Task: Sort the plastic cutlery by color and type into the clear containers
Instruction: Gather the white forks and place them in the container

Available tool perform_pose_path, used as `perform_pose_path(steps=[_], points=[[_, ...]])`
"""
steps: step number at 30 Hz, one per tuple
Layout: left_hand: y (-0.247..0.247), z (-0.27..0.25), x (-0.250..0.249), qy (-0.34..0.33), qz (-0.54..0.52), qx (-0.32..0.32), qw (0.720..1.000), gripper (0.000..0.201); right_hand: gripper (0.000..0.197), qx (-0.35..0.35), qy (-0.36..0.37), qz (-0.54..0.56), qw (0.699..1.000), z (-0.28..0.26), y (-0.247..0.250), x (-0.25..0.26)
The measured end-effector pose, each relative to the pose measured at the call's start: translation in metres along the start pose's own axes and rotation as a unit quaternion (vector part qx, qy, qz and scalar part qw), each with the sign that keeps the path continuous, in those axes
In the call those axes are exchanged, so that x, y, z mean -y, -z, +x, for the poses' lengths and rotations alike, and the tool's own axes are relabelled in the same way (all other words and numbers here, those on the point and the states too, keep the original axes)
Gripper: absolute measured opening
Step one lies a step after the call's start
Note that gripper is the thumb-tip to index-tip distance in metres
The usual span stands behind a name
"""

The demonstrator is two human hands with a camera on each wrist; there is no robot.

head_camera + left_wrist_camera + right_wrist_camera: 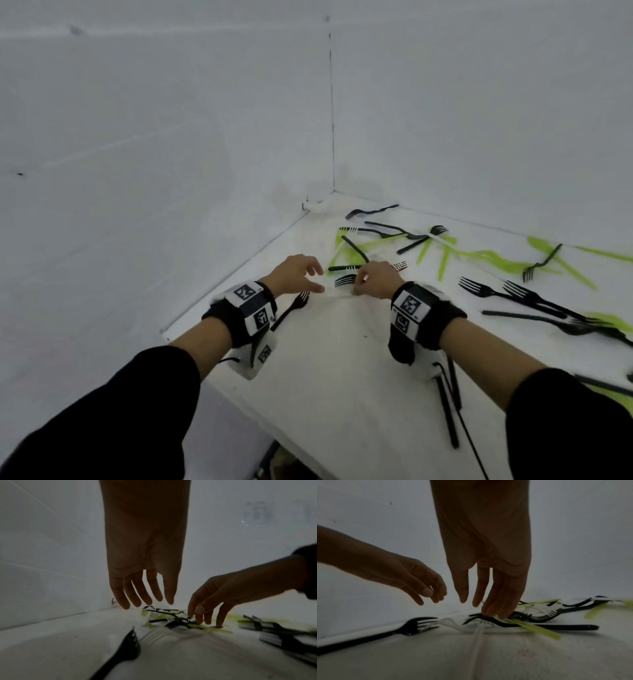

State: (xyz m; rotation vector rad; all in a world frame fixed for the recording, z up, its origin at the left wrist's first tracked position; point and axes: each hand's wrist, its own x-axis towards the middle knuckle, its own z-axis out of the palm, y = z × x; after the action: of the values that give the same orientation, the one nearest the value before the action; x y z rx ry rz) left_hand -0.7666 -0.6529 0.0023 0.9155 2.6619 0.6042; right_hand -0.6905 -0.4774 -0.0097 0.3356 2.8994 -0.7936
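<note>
In the corner where two white walls meet, a white table carries loose plastic cutlery; no container is in view. The left hand hovers above the table with its fingers straight and slightly spread, holding nothing. A black fork lies on the table just below that hand, tines toward the corner, with a white fork just beside it. The right hand reaches down to a small heap, its fingertips touching a second black fork and a green piece that crosses it; whether the fingers actually pinch either item cannot be told. A white handle runs from that heap toward the right wrist camera. Further right, well apart from both hands, more black forks and green pieces lie scattered, some overlapping; motion blur hides their exact types
</note>
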Motion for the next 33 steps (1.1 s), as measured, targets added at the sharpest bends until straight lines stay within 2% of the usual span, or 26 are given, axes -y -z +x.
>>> perform_pose_path(steps=[3,5,9,11,13,15,17,20,24,27,29,31,33], points=[[-0.001,0.017,0.012,-0.014,0.069,0.066,0.995,0.050,0.038,0.021,-0.048,-0.029,0.998,0.007,-0.006,0.002],[-0.003,0.033,0.020,-0.043,0.104,0.104,0.988,0.052,0.037,0.012,-0.077,-0.008,0.997,0.013,-0.007,0.003],[-0.011,0.043,0.019,-0.088,0.146,0.123,0.978,0.044,0.021,0.034,-0.117,0.110,0.986,0.007,0.011,-0.001],[-0.008,0.055,0.017,-0.116,0.145,0.123,0.975,0.039,0.018,0.025,-0.130,0.123,0.983,0.004,0.031,-0.003],[-0.002,0.062,0.016,-0.125,0.093,0.128,0.979,0.034,0.017,0.032,-0.125,0.109,0.986,-0.006,0.051,-0.004],[0.008,0.074,0.020,-0.118,-0.016,0.129,0.984,0.027,0.015,0.030,-0.130,0.110,0.985,-0.012,0.069,-0.007],[0.020,0.086,0.020,-0.096,-0.129,0.144,0.976,0.021,0.015,0.019,-0.151,0.127,0.980,-0.016,0.086,-0.015],[0.037,0.099,0.018,-0.081,-0.260,0.160,0.949,0.005,0.024,0.003,-0.171,0.199,0.965,-0.018,0.094,-0.024],[0.053,0.120,0.011,-0.047,-0.420,0.157,0.893,0.009,0.020,-0.060,-0.186,0.279,0.940,0.000,0.080,-0.032],[0.057,0.141,-0.002,-0.032,-0.509,0.138,0.849,0.013,0.010,-0.148,-0.181,0.203,0.951,0.028,0.064,-0.044],[0.059,0.158,-0.012,-0.028,-0.535,0.123,0.835,0.016,0.010,-0.181,-0.168,0.116,0.962,0.046,0.057,-0.053],[0.058,0.169,-0.020,-0.010,-0.560,0.124,0.819,0.019,0.024,-0.135,-0.166,0.051,0.976,0.055,0.050,-0.061],[0.054,0.183,-0.026,0.014,-0.561,0.125,0.818,0.029,0.037,-0.075,-0.175,0.003,0.982,0.063,0.047,-0.067]])
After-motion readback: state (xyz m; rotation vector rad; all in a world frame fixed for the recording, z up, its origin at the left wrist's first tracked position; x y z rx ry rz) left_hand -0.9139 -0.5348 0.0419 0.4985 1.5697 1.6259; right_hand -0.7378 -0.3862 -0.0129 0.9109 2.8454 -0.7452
